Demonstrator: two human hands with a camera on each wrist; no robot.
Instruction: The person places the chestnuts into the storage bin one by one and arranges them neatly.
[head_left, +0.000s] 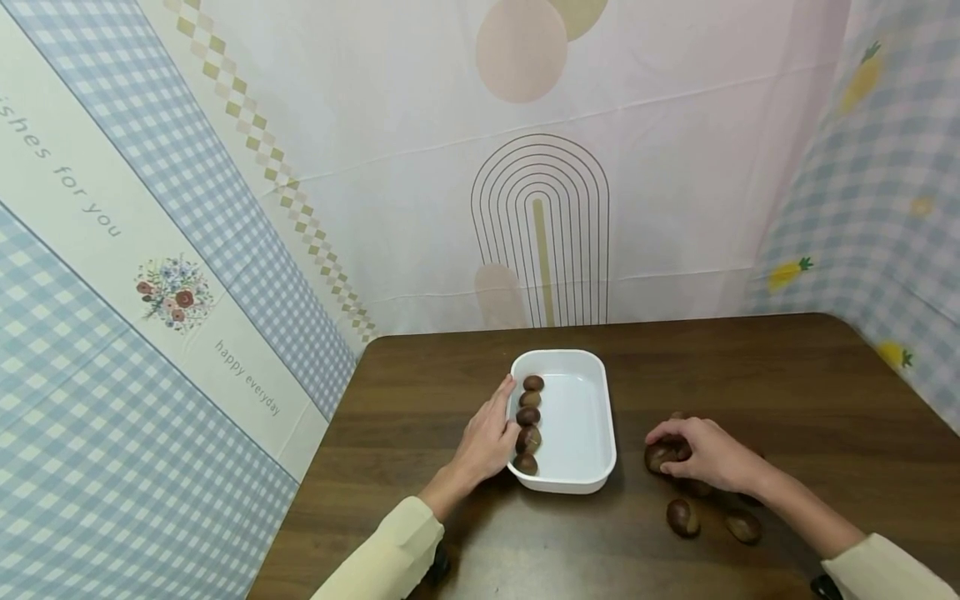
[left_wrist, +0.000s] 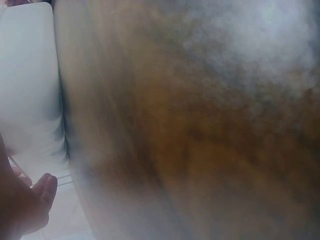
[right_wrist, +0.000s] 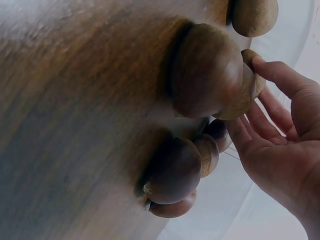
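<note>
A white rectangular dish [head_left: 573, 486] stands on the table with several brown chestnuts [head_left: 528, 416] lined up inside along its left wall. My left hand [head_left: 483, 442] rests against the dish's left rim, fingers extended along it and thumb near the lower chestnuts. In the left wrist view, part of that hand [left_wrist: 32, 205] shows at the lower left. To the right of the dish, my right hand [head_left: 708, 454] pinches a chestnut [head_left: 660, 457] between thumb and fingers, at a loose group of chestnuts. The right wrist view shows a larger chestnut [right_wrist: 207, 70] just in front of the pinched one.
Two loose chestnuts, one with a pale patch [head_left: 682, 517] and one farther right [head_left: 743, 526], lie nearer me than the group. The brown wooden table [head_left: 442, 358] ends at a patterned cloth backdrop [head_left: 420, 208]. A blue checked cloth [head_left: 112, 400] hangs at the left.
</note>
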